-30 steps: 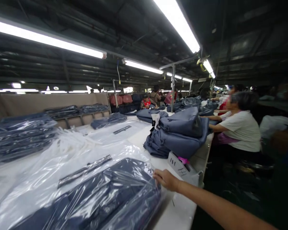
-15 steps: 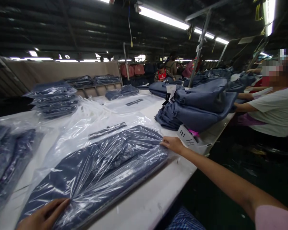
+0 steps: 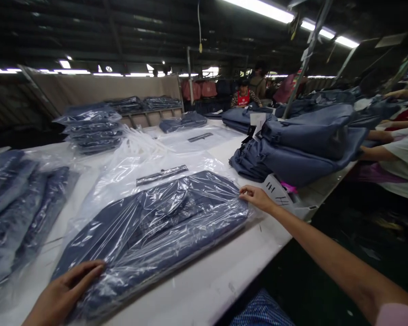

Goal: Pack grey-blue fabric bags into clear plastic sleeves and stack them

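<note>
A dark blue fabric bag (image 3: 177,237) lies flat on the white table, inside a clear plastic bag (image 3: 122,271). At its near left end, my left hand (image 3: 66,290) has thumb and fingers pinched together on the plastic. My right hand (image 3: 257,198) pinches the film at the far right corner. Wrinkles run across the shiny film between both hands. Just behind lies a clear plastic sleeve with a dark printed strip (image 3: 161,175). A white card with black marks (image 3: 275,190) stands beyond my right hand.
Unwrapped blue bags (image 3: 302,149) are piled at the right, where a co-worker's arms (image 3: 381,147) reach in. Plastic-wrapped goods lie in a left pile (image 3: 23,213) and a stack (image 3: 93,129) behind. The white table's edge (image 3: 258,267) runs along my right. A metal post (image 3: 306,63) rises behind the pile.
The view has swung left, so things sit further right. The plastic is less tightly stretched, with the sharp creases at my left fingers eased. Both hands remain at the bag's ends.
</note>
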Tool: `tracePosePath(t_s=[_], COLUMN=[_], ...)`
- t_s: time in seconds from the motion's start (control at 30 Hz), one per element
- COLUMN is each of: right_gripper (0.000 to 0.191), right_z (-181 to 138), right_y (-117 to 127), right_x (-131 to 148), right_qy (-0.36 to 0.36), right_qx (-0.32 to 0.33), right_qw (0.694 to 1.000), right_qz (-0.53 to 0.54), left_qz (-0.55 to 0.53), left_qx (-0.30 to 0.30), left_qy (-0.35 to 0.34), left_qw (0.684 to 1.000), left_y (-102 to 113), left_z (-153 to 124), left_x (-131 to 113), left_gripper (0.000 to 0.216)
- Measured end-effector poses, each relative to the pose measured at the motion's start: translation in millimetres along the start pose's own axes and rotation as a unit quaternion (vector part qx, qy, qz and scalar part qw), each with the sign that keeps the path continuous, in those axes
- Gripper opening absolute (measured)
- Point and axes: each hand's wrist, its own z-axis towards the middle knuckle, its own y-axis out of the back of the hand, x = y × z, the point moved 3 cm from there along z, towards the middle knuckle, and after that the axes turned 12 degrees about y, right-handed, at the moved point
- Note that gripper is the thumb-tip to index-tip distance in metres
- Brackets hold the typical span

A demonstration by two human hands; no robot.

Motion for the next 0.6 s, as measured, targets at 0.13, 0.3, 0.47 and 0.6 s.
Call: tracePosePath(t_s=[0.13, 0.3, 0.47, 0.6], right_gripper=[0.029, 0.029, 0.032, 0.034], right_z=[-1, -4, -7, -6], right_y=[0, -8, -10, -11], right_x=[2, -22, -37, -39], right_qy=[0.044, 0.070, 0.054, 0.037], right_qx=[0.043, 0.096, 0.116, 0.126], right_qw=[0.996, 0.980, 0.976, 0.975], right_qz=[-0.065, -0.157, -0.177, -0.181], left_qz=[-0.051, 0.042, 0.145, 0.209], left_qx=[0.102, 0.109, 0.040, -0.051], left_qy=[-0.029, -0.072, -0.046, -0.019], left_qw=[0.993, 0.991, 0.988, 0.976], left_y=[21, 33, 40, 34], left_z=[-21, -34, -51, -63], left_x=[-42, -72, -95, -106], left_gripper=[0.048, 0.040, 0.027, 0.026])
